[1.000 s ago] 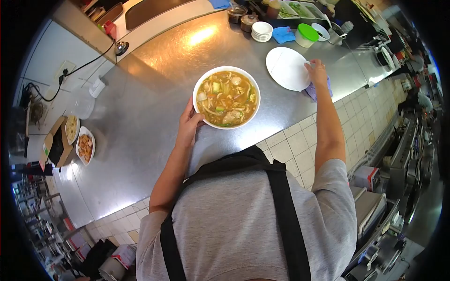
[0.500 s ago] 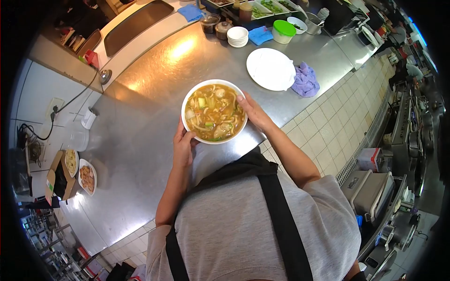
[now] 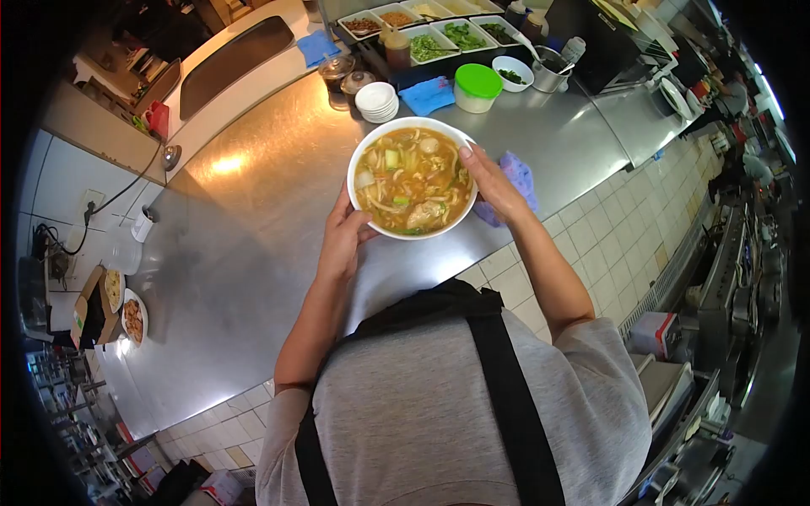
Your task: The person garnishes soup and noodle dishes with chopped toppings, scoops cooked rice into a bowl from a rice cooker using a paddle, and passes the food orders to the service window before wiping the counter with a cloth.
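Observation:
Between my two hands is a white bowl (image 3: 412, 178) of thick brown noodle soup with cabbage, green pieces and pale round lumps. My left hand (image 3: 342, 240) grips its lower left side, with the thumb at the rim. On the right, my right hand (image 3: 496, 187) holds the wall, its thumb lying over the rim. A purple cloth (image 3: 516, 175) lies on the steel counter (image 3: 253, 278) beside and partly behind my right hand.
Along the back stand a stack of small white dishes (image 3: 377, 103), a blue cloth (image 3: 428, 96), a green-lidded tub (image 3: 477, 88) and trays of chopped toppings (image 3: 462, 36). At the far left are a dish of browned food (image 3: 133, 319) and a cardboard box (image 3: 94, 312).
Both hands have carried the bowl forward and right, toward the purple cloth. The white plate seen beside that cloth earlier is now hidden behind the bowl. The view has shifted too.

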A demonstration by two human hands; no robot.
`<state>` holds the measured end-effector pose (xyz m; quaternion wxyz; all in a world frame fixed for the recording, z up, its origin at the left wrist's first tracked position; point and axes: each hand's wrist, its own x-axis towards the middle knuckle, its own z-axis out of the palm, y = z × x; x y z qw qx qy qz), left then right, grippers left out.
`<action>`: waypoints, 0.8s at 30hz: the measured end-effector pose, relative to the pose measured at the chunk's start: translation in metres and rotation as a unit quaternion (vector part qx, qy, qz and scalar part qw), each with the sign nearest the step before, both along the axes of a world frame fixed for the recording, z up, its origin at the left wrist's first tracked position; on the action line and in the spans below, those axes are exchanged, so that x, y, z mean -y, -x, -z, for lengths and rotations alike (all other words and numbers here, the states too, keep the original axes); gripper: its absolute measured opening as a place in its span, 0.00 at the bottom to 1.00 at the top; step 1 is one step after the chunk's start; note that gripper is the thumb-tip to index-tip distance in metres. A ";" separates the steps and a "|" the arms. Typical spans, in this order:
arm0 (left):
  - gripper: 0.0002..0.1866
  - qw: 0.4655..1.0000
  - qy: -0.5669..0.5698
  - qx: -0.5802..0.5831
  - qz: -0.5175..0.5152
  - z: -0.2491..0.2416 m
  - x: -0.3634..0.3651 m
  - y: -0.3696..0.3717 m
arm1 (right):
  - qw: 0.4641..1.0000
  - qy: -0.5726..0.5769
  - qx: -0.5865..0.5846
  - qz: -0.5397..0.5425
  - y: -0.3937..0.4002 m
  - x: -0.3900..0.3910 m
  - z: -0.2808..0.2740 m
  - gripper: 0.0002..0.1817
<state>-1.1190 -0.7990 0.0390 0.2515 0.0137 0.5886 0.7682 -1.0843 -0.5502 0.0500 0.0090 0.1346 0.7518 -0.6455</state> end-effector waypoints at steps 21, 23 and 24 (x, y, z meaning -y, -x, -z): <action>0.24 0.974 0.161 0.024 -0.157 0.067 -0.056 0.063 | 0.901 -0.427 0.006 -0.080 -0.021 -0.172 0.076 0.11; 0.21 0.981 0.154 0.021 -0.116 0.071 -0.064 0.068 | 0.935 -0.347 -0.057 -0.043 -0.021 -0.189 0.082 0.09; 0.20 0.984 0.150 0.020 -0.096 0.072 -0.069 0.068 | 0.966 -0.255 -0.041 0.021 -0.020 -0.206 0.070 0.06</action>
